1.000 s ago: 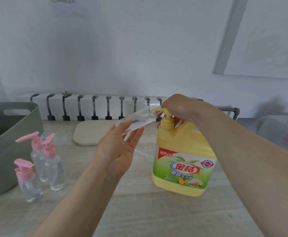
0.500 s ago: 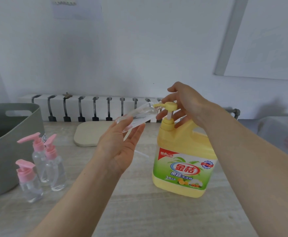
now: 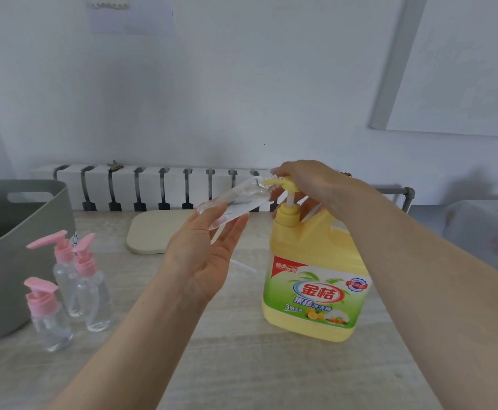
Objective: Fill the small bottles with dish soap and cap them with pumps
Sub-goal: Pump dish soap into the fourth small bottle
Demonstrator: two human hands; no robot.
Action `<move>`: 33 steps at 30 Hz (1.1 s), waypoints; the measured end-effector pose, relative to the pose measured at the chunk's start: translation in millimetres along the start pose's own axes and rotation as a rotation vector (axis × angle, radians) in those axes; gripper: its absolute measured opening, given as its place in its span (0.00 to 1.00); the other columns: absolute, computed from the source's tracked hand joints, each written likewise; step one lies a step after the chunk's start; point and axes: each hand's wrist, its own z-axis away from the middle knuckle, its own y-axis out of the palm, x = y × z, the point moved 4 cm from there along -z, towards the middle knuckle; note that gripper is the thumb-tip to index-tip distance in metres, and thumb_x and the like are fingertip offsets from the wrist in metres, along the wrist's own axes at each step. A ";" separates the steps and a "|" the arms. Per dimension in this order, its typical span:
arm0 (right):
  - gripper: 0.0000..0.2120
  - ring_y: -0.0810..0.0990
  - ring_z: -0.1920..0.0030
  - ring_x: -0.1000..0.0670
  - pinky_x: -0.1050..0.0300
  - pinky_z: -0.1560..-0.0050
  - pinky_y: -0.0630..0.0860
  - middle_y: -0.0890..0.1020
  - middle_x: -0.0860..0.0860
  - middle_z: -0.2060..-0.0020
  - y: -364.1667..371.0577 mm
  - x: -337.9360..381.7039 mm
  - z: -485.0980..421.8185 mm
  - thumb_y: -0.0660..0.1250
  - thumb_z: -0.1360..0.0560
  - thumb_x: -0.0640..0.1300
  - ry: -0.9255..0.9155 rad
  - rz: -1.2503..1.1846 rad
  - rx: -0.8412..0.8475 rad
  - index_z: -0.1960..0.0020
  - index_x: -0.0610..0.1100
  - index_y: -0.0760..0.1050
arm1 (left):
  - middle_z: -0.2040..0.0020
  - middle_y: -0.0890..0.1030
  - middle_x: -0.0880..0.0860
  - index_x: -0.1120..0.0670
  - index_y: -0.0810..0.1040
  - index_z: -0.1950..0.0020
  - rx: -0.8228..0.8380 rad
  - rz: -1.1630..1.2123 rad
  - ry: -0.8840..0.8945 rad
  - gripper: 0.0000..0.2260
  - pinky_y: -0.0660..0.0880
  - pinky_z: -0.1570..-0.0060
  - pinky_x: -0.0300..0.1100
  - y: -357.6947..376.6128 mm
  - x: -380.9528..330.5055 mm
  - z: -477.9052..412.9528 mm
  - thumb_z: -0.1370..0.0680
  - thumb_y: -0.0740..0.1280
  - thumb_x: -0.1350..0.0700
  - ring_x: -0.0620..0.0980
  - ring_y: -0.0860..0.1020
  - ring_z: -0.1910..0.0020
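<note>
My left hand [image 3: 203, 255] holds a small clear bottle [image 3: 236, 202] tilted, its open mouth at the nozzle of the yellow pump [image 3: 283, 184]. That pump tops a big yellow dish soap jug [image 3: 316, 279] standing on the table. On the pump head rests my right hand [image 3: 310, 184], fingers curled over it, with the stem still partly raised. At the left stand three small clear bottles [image 3: 73, 294] capped with pink pumps. A loose pump's thin white tube [image 3: 243, 266] lies on the table behind my left hand.
A grey-green plastic tub [image 3: 20, 232] sits at the left edge. A beige oval mat [image 3: 153, 232] lies at the back of the wooden table [image 3: 242, 365]. A white radiator-like rack [image 3: 159, 184] runs along the wall. Something white sits at the far right [image 3: 484, 229].
One second ago the pump was pressed down. It then rose with my right hand lifted off it. Now my right hand is back on the pump head, pressing.
</note>
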 end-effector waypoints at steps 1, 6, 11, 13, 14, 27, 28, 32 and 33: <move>0.27 0.78 0.61 0.43 0.59 0.68 0.71 0.80 0.46 0.68 0.3 -0.2 -1.3 0.59 0.22 0.50 0.007 0.030 0.008 0.78 0.47 0.78 | 0.42 0.78 0.62 0.62 0.79 0.44 -0.003 -0.001 0.001 0.12 0.83 0.57 0.48 -0.4 0.0 0.1 0.27 0.71 0.67 0.61 0.84 0.52; 0.18 0.77 0.63 0.44 0.57 0.65 0.70 0.77 0.45 0.62 3.7 2.2 -3.0 0.58 0.26 0.33 0.025 0.190 0.043 0.70 0.47 0.75 | 0.41 0.77 0.63 0.62 0.79 0.44 -0.005 -0.011 0.001 0.11 0.83 0.55 0.49 -4.3 0.9 -0.7 0.27 0.70 0.68 0.60 0.83 0.51; 0.17 0.76 0.69 0.47 0.61 0.71 0.68 0.76 0.48 0.68 5.5 2.8 -5.4 0.57 0.27 0.30 0.010 0.263 0.048 0.69 0.45 0.74 | 0.41 0.78 0.63 0.62 0.78 0.46 -0.007 -0.018 -0.003 0.10 0.82 0.55 0.49 -6.3 2.3 -2.1 0.26 0.70 0.68 0.60 0.83 0.51; 0.16 0.75 0.70 0.48 0.62 0.73 0.66 0.76 0.49 0.69 6.3 2.8 -6.2 0.58 0.26 0.30 0.009 0.286 0.043 0.67 0.44 0.73 | 0.41 0.77 0.63 0.62 0.78 0.45 -0.007 -0.017 -0.004 0.11 0.83 0.55 0.49 -6.5 2.9 -2.6 0.26 0.70 0.68 0.59 0.82 0.50; 0.16 0.74 0.70 0.49 0.61 0.73 0.66 0.75 0.49 0.69 6.6 2.7 -7.3 0.58 0.26 0.30 0.007 0.293 0.041 0.67 0.44 0.73 | 0.41 0.77 0.63 0.62 0.78 0.44 -0.007 -0.016 -0.004 0.11 0.83 0.56 0.49 -6.6 3.2 -2.9 0.26 0.70 0.68 0.59 0.82 0.50; 0.22 0.80 0.60 0.40 0.50 0.55 0.76 0.86 0.41 0.60 -2.7 -2.5 2.2 0.56 0.26 0.58 -0.011 -0.131 0.083 0.59 0.45 0.82 | 0.41 0.78 0.63 0.63 0.79 0.43 0.009 -0.003 -0.005 0.12 0.83 0.56 0.49 -1.3 -0.5 -0.2 0.27 0.71 0.68 0.61 0.83 0.49; 0.21 0.80 0.61 0.41 0.50 0.54 0.76 0.86 0.41 0.60 -3.8 -3.2 2.7 0.55 0.26 0.58 -0.009 -0.164 0.090 0.54 0.45 0.80 | 0.41 0.77 0.63 0.63 0.79 0.43 0.008 -0.003 -0.006 0.13 0.83 0.56 0.49 -1.2 -0.7 -0.3 0.27 0.71 0.67 0.61 0.83 0.49; 0.22 0.81 0.62 0.41 0.49 0.55 0.77 0.86 0.41 0.60 -7.2 -3.9 4.4 0.54 0.25 0.59 0.010 -0.209 0.086 0.46 0.44 0.76 | 0.41 0.78 0.63 0.63 0.79 0.44 0.007 -0.011 -0.003 0.12 0.83 0.56 0.49 -1.5 -0.4 0.3 0.27 0.71 0.67 0.61 0.83 0.50; 0.23 0.81 0.63 0.42 0.51 0.57 0.77 0.86 0.41 0.60 -7.4 -3.3 4.7 0.54 0.25 0.59 0.017 -0.201 0.083 0.47 0.44 0.77 | 0.41 0.78 0.63 0.63 0.79 0.44 0.003 -0.011 -0.001 0.12 0.83 0.56 0.49 -1.6 -0.3 0.5 0.27 0.71 0.67 0.61 0.83 0.51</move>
